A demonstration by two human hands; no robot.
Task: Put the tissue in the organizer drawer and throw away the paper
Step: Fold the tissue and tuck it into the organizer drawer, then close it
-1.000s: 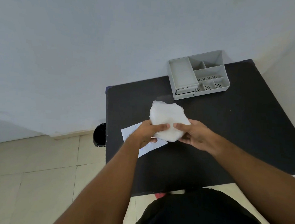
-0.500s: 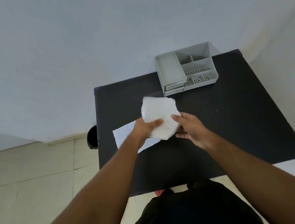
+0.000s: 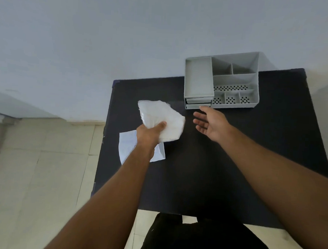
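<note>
A black rectangular table (image 3: 232, 165) stands against a pale grey-white wall (image 3: 107, 37), and the person reaches over it with both bare arms. The left hand (image 3: 149, 134) grasps a white, soft-looking pack of tissue (image 3: 161, 117), thumb across its near face; the other fingers are hidden behind the pack, and whether it is wrapped in clear film is hard to make out. The pack is held up above the table's left half, tilted, well short of the organizer.

Under the left wrist lies a flat white sheet of paper (image 3: 127, 145) near the table's left edge. The forearm covers its middle, so only its left part and lower right corner show, and any marks on it are too faint to read.

The right hand (image 3: 211, 120) is empty, palm up and fingers spread, its fingertips just beside the front of the grey plastic desk organizer (image 3: 199, 77) at the table's far edge; whether they touch it cannot be told. The organizer has a shallow tray on the left, open compartments with perforated floors on the right, and a small grey drawer (image 3: 198, 102) under the tray. The drawer front is dark and narrow, and how far it stands out is unclear.

Beige floor tiles (image 3: 44, 166) lie left of the table. At the bottom edge, dark clothing (image 3: 201, 239) is cut off by the frame.
</note>
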